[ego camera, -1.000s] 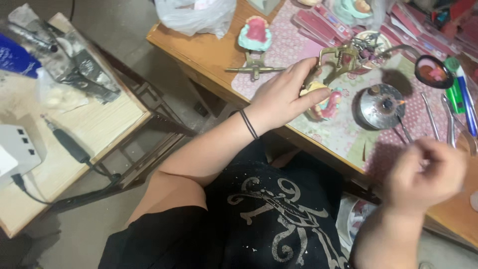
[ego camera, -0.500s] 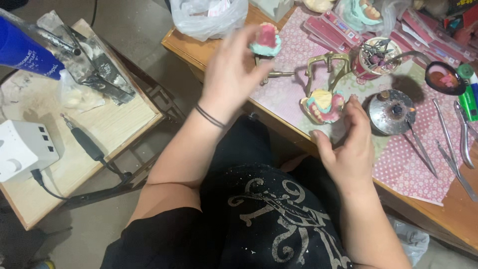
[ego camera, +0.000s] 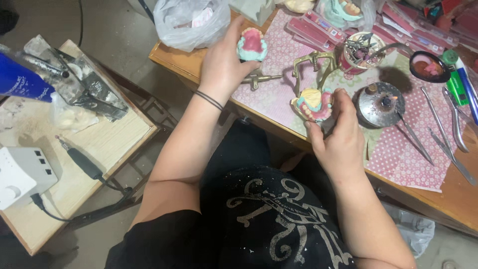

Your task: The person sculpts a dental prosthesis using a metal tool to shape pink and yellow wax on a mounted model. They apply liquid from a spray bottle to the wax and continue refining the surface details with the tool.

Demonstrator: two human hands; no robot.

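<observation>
My left hand [ego camera: 224, 65] grips the teal denture cast [ego camera: 251, 44]; my right hand [ego camera: 338, 142] pinches the yellow cast [ego camera: 313, 103]. Risk: loose pinch drops it, chipping teeth.

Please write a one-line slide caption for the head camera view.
Left hand grips a teal-and-pink dental cast; right hand holds a toothed denture model over the pink dotted mat.

Before me wooden counter [ego camera: 174, 60] with pink dotted cloth [ego camera: 279, 94]; at my left, low wooden side table [ego camera: 104, 144]; grey concrete floor [ego camera: 114, 30].
</observation>
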